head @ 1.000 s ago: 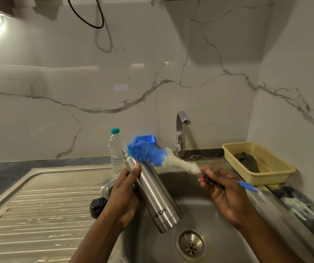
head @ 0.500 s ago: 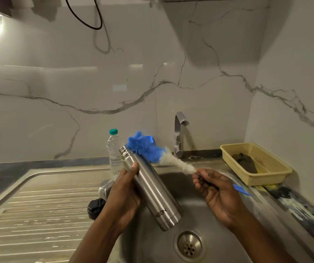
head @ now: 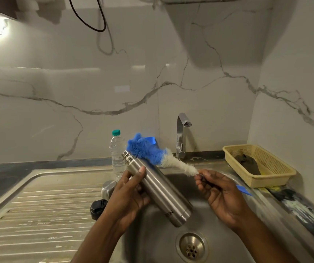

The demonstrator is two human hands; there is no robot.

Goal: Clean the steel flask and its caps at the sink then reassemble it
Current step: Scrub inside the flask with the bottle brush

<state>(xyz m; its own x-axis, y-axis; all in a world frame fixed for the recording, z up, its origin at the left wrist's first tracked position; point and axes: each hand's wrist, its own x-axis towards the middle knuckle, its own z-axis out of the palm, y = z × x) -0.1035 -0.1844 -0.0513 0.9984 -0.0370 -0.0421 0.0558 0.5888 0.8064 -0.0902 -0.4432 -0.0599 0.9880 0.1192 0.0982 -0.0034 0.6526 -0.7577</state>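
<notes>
Black cap (head: 96, 209) half behind left hand (head: 127, 196) on flask (head: 159, 189); brush (head: 171, 161) in right hand (head: 221, 194)

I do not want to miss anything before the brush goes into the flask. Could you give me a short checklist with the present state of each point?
1. The left hand grips the steel flask around its body: ok.
2. Flask mouth uncapped, above the sink basin: ok.
3. The right hand holds the bottle brush by its handle: ok.
4. Bristle tip lined up with the mouth: not ok, the blue bristles lie beside the neck.
5. The steel cap and black cap set aside on the drainboard: ok.
6. Water or soap inside the flask: cannot tell.
</notes>
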